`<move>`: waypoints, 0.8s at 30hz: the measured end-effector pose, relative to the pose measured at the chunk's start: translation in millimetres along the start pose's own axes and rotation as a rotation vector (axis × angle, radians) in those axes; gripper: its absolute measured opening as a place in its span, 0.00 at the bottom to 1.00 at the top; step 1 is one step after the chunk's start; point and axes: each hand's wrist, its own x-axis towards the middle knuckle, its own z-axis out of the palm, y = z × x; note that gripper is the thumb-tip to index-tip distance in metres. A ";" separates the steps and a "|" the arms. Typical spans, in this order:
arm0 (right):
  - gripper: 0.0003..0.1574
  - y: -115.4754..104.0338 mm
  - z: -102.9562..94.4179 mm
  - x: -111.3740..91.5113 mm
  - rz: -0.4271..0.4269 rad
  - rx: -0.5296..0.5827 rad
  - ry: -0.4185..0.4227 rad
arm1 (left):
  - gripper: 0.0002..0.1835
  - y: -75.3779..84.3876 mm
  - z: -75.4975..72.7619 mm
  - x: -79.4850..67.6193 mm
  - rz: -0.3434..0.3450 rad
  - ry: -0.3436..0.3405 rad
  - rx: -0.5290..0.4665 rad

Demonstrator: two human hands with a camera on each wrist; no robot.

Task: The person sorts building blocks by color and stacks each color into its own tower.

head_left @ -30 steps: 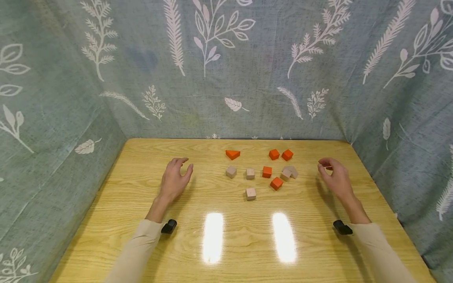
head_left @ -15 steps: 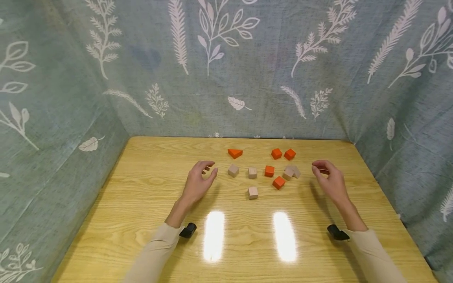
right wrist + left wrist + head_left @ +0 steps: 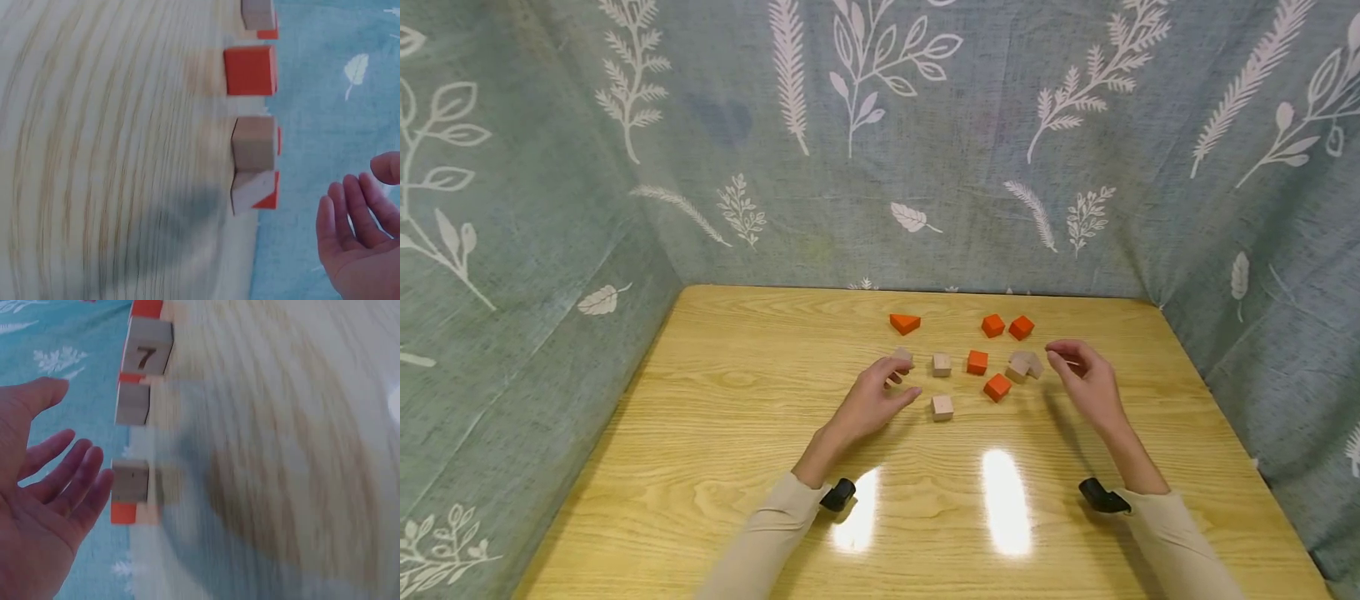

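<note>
My left hand (image 3: 871, 398) hovers above the table with fingers loosely bent and nothing held. Its fingertips overlap a plain wooden cube (image 3: 903, 355) in the head view, partly hiding it. Just right of that hand lie two more wooden cubes, a farther one (image 3: 942, 365) and a nearer one (image 3: 942, 408). The left wrist view shows a dark 7 on one wooden cube (image 3: 147, 347). My right hand (image 3: 1093, 390), also holding nothing, is over the table beside a wooden cube (image 3: 1018, 370) and a pale wooden piece (image 3: 1036, 364) touching it. Red cubes (image 3: 977, 362) (image 3: 997, 387) sit between the hands.
Farther back lie a red triangular block (image 3: 905, 323) and two red cubes, left (image 3: 993, 325) and right (image 3: 1021, 327). A leaf-patterned blue-grey cloth (image 3: 820, 225) borders the wooden table (image 3: 737, 350) behind and at both sides. Light reflections shine on its near part.
My left hand has moved rightward from the table's left part to the leftmost wooden cube. My right hand has shifted slightly left, closer to the blocks. The blocks have kept their arrangement.
</note>
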 end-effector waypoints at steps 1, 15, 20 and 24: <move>0.18 -0.8 1.5 -0.1 0.008 0.016 -0.005 | 0.22 0.0 3.1 0.8 0.000 -0.018 -0.003; 0.19 -12.3 16.7 -2.9 0.043 0.158 -0.058 | 0.28 4.9 32.0 10.2 0.021 -0.187 0.029; 0.20 -14.3 23.7 -3.0 0.065 0.193 -0.086 | 0.23 5.2 37.8 12.4 0.034 -0.200 0.063; 0.20 -16.0 32.8 -4.2 0.089 0.201 -0.112 | 0.18 4.8 40.3 10.8 0.038 -0.193 0.083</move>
